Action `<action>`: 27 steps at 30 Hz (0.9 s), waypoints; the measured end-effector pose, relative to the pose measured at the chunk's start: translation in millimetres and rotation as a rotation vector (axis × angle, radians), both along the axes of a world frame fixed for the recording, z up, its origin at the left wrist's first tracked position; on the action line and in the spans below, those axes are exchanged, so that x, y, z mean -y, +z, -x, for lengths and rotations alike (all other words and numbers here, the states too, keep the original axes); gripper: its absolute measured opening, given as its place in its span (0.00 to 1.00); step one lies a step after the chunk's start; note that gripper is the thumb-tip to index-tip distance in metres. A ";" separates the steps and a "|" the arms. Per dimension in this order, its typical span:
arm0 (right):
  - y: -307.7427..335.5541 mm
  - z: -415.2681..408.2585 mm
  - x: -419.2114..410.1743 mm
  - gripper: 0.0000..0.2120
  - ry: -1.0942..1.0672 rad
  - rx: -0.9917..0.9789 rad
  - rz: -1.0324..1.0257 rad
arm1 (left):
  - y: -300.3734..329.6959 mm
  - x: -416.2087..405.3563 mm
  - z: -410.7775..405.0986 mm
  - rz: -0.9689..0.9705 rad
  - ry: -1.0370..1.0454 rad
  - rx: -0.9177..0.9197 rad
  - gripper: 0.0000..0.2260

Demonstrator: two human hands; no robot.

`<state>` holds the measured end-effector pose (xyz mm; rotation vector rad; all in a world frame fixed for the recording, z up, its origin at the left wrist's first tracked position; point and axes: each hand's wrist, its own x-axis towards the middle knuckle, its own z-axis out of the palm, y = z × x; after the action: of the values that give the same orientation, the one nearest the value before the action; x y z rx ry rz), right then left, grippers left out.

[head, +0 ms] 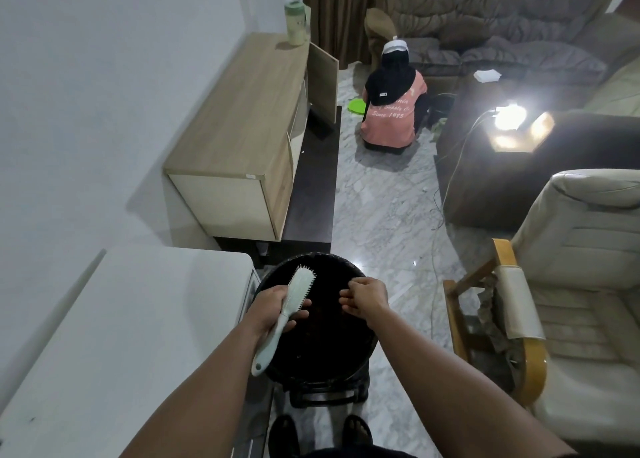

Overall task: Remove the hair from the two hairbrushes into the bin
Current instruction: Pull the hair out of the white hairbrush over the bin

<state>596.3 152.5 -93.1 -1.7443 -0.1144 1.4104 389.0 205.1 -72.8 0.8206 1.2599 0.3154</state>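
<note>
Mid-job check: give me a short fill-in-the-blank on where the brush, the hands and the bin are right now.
1. The white hairbrush is gripped in the ____ hand.
2. Both hands are held over the open black ____.
3. The right hand has its fingers pinched together, ____ from the brush.
4. The brush's bristles point toward the ____ hand.

Missing words: left; bin; apart; right
</note>
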 end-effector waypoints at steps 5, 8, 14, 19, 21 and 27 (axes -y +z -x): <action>4.1 17.6 -3.7 0.17 0.267 0.082 -0.069 | -3.4 7.1 -26.5 -0.001 0.011 -0.013 0.15; -3.8 7.2 -5.3 0.10 0.114 0.053 -0.032 | -3.0 10.4 -35.0 -0.061 0.019 -0.035 0.16; -10.8 -20.2 -0.4 0.18 0.336 0.350 0.127 | -3.9 12.2 -37.0 -0.020 0.154 0.038 0.16; 13.5 0.0 2.8 0.11 0.425 -0.303 -0.048 | 1.4 13.3 -59.2 -0.019 0.361 0.184 0.21; 10.5 3.3 0.9 0.11 0.358 -0.291 -0.077 | 6.9 12.0 -62.2 0.029 0.386 0.234 0.23; 3.4 -45.0 -2.1 0.11 0.205 0.083 0.067 | 10.9 14.9 -38.7 0.111 0.340 0.168 0.16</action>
<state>641.3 154.5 -89.7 -1.8897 -0.3019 1.5021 427.7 190.2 -61.9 0.4721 1.2440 0.5699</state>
